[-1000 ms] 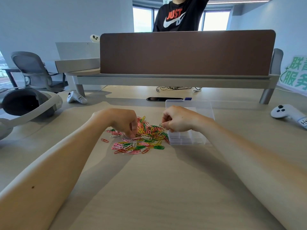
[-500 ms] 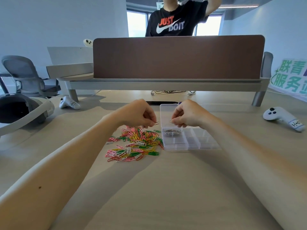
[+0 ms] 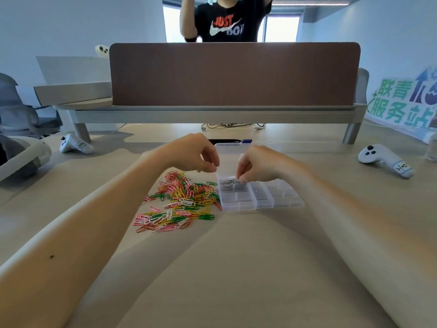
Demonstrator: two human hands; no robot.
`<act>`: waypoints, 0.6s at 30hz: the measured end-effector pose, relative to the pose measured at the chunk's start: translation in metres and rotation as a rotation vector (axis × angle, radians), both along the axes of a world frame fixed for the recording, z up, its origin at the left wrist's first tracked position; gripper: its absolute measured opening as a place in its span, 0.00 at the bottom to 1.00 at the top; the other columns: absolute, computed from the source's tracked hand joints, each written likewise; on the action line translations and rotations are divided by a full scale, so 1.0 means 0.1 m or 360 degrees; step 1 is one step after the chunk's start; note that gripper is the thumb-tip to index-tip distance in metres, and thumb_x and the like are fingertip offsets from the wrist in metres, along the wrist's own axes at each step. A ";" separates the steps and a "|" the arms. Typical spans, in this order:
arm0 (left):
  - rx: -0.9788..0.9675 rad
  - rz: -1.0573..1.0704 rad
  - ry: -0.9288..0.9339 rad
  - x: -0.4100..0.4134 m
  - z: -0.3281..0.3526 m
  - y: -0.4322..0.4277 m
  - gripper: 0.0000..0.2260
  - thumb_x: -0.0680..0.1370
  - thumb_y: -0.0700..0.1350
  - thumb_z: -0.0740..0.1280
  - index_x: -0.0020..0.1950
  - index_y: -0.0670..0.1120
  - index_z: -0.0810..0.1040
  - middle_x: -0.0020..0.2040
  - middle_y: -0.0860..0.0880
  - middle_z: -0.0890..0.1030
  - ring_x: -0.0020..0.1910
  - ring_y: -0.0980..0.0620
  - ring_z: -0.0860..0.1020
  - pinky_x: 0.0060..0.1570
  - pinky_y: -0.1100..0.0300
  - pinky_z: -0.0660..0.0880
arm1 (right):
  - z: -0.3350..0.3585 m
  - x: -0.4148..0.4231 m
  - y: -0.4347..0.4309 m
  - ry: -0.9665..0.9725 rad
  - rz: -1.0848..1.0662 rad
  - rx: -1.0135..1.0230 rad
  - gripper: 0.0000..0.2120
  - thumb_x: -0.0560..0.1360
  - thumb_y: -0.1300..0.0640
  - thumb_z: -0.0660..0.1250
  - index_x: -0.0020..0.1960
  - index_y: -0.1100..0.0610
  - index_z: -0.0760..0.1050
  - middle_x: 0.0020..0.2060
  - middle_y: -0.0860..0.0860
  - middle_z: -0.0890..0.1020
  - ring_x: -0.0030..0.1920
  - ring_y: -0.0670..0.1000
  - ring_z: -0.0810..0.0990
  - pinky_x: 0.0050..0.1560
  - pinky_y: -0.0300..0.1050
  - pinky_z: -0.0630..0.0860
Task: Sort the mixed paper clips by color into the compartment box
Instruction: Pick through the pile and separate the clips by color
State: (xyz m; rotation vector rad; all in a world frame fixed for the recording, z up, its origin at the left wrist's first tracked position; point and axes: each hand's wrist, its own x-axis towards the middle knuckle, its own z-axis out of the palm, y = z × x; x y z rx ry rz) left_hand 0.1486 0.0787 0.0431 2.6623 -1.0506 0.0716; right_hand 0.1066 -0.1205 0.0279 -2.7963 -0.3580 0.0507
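right hand [image 3: 257, 164] pinched over grey clips [image 3: 230, 183] in far-left cell of clear plastic compartment box [image 3: 260, 205], hold unclear | left hand [image 3: 194, 153] curled at box's left wall, hold unclear | mixed coloured paper-clip heap [image 3: 179, 202] just left of box | risk: tangled clips land in wrong cell

We have a single wide-angle view, worn on the head and facing forward and down across the desk [image 3: 224, 268]. Both forearms run in from the bottom corners. The left hand [image 3: 194, 155] and right hand [image 3: 262, 164] meet just above mid-frame, so we see the fingers [image 3: 240, 172] from behind and above. We are near enough to tell apart single paper clips [image 3: 179, 202] just left of and below them. The box [image 3: 287, 200] lies under and right of the fingers. Beyond them the view reaches a brown divider [image 3: 234, 74] and a person [image 3: 227, 22] behind it. Straight edges bow toward the sides.
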 end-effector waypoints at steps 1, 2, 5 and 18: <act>0.0017 0.0007 0.0046 0.01 0.02 0.05 0.05 0.75 0.44 0.70 0.51 0.48 0.83 0.41 0.58 0.81 0.33 0.63 0.79 0.38 0.70 0.76 | -0.01 0.00 0.00 0.0012 0.0006 0.0005 0.05 0.74 0.59 0.71 0.49 0.52 0.84 0.44 0.47 0.84 0.49 0.47 0.81 0.53 0.45 0.79; 0.0039 0.0016 0.0098 0.03 0.03 0.09 0.05 0.75 0.44 0.71 0.50 0.49 0.83 0.41 0.58 0.82 0.35 0.62 0.80 0.41 0.67 0.78 | -0.02 0.00 0.00 0.0012 0.0016 0.0027 0.05 0.74 0.59 0.71 0.49 0.52 0.84 0.44 0.46 0.84 0.49 0.47 0.81 0.54 0.45 0.79; 0.0148 0.0062 0.0231 0.09 0.07 0.23 0.03 0.74 0.46 0.72 0.47 0.51 0.83 0.42 0.56 0.84 0.40 0.57 0.83 0.49 0.51 0.81 | 0.02 -0.01 0.00 0.0001 0.0038 0.0172 0.05 0.74 0.60 0.71 0.48 0.52 0.83 0.43 0.45 0.84 0.49 0.46 0.81 0.54 0.43 0.78; 0.0545 0.0230 0.0603 0.00 -0.05 0.37 0.15 0.71 0.44 0.75 0.57 0.51 0.79 0.45 0.54 0.82 0.41 0.53 0.82 0.43 0.61 0.80 | -0.05 0.04 0.67 0.0097 0.0263 -0.0271 0.25 0.69 0.42 0.75 0.63 0.50 0.77 0.51 0.47 0.79 0.51 0.49 0.77 0.49 0.44 0.75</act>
